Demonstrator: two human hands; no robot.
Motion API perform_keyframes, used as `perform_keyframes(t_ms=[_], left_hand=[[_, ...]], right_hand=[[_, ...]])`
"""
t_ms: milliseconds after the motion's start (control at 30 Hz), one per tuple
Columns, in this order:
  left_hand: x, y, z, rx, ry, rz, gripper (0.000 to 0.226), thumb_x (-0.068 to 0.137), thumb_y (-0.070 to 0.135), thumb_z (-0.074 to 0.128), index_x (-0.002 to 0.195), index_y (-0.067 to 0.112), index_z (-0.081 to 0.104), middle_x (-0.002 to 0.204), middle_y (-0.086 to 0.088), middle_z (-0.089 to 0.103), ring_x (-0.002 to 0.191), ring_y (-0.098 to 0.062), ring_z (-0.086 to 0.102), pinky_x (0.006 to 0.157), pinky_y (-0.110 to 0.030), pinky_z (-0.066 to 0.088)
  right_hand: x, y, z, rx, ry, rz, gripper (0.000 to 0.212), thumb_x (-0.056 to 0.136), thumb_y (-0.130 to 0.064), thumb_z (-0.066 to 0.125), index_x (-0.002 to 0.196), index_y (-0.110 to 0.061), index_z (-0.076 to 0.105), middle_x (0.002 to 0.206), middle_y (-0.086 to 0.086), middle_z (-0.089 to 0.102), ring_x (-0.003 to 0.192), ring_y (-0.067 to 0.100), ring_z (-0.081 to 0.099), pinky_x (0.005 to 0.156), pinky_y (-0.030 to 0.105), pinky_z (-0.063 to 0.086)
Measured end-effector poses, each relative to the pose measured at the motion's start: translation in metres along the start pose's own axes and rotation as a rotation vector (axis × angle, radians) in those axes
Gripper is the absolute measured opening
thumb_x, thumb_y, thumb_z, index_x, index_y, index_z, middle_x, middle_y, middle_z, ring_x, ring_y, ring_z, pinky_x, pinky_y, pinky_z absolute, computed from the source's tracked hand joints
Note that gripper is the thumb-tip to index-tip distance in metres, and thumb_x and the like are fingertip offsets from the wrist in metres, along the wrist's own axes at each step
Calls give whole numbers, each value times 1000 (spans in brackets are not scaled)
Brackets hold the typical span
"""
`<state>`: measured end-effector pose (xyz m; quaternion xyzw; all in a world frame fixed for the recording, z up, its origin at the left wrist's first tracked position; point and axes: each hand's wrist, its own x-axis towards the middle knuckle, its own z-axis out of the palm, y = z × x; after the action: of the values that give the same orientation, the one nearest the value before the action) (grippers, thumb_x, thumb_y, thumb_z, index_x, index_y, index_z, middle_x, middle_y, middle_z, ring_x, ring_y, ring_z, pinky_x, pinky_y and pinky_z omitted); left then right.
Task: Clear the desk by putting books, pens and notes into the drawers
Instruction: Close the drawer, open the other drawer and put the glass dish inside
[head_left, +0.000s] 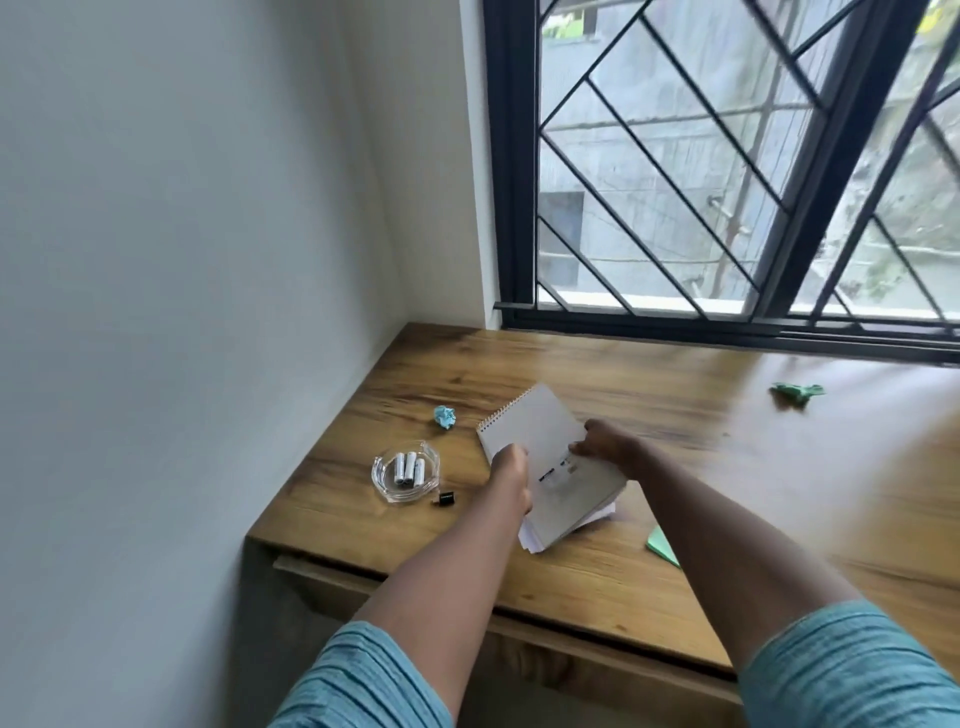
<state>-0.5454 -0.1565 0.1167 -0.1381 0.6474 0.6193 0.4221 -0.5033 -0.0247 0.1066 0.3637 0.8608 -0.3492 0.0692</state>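
Your left hand (511, 467) curls round the near-left edge of the spiral-bound notebook (540, 436), and your right hand (605, 447) grips its opposite edge. The pale matte cover tilts over the grained wooden table (727, 467), toward its front-left corner. Loose white sheets (597, 517) fan out beneath the notebook. Nearer the table's left edge, a faceted clear glass dish (378, 470) holds white cylindrical batteries (408, 466), with a small black block (445, 499) just beside it. A crumpled blue paper ball (445, 417) lies behind the dish. A flat green note (662, 545) sits near the front edge, and crumpled green paper (795, 392) lies toward the back edge.
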Motion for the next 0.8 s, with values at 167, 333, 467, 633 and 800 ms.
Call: perform_keyframes(t_ms=[167,333,467,633,800], left_hand=[[-53,-15,-13,-32,-142,240,39,95,43,48,112,10,57,99,-7,64,85,-23,61,67,-26,45],[-106,-32,-22,-205,-198,452,60,85,48,62,130,14,42,103,-7,61,83,-21,60,67,-30,50],[-144,-61,-29,-332,-277,634,66,85,31,67,138,26,27,115,-8,56,105,-32,60,84,-43,52],[-181,-101,-22,-404,-198,730,70,81,4,70,137,14,30,128,-11,53,110,-26,56,93,-33,45],[-195,-135,-18,-370,-248,692,43,81,-2,63,121,12,55,118,-9,63,107,-28,60,100,-42,46]], right_hand=[[-74,-19,1,87,226,-151,10,87,-12,58,95,-12,52,97,16,59,94,30,57,72,29,38],[-160,-21,30,-118,679,-460,18,82,-5,56,99,-7,57,99,18,62,89,38,60,69,39,44],[-218,-3,51,-398,928,-627,33,71,-4,66,94,-20,49,86,7,63,75,30,62,61,36,48],[-277,30,64,-519,828,-685,13,77,-24,49,89,-20,50,90,6,63,76,28,64,66,33,51],[-323,83,54,-435,804,-638,41,86,-38,46,105,-7,63,113,14,63,98,33,65,77,40,56]])
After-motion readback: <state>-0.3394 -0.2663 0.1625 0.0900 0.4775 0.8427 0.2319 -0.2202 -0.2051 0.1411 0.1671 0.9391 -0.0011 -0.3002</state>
